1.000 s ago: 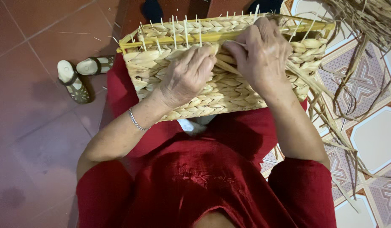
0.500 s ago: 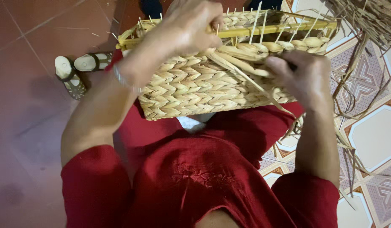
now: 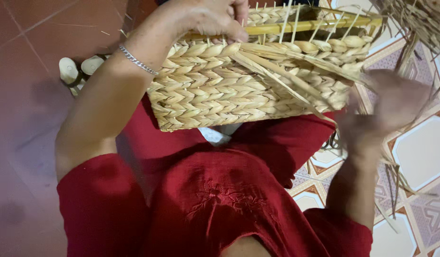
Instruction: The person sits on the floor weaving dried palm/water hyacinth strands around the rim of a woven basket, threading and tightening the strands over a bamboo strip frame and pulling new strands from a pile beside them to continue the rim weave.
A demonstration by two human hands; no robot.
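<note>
My clothing: red short-sleeved top [image 3: 215, 209] with tone-on-tone embroidered flower at chest; red trousers [image 3: 282, 143]. Thin silver chain bracelet [image 3: 136, 61] on my left wrist. Hands bare.

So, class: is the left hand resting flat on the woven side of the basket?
No, the left hand is up at the top edge of the woven basket, fingers curled over the yellow rim strip.

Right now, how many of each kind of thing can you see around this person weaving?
Woven basket: 1
Sandals: 2
Hands, left hand and right hand: 2
Bracelet: 1
Heap of loose straw: 1
Total: 7
</note>
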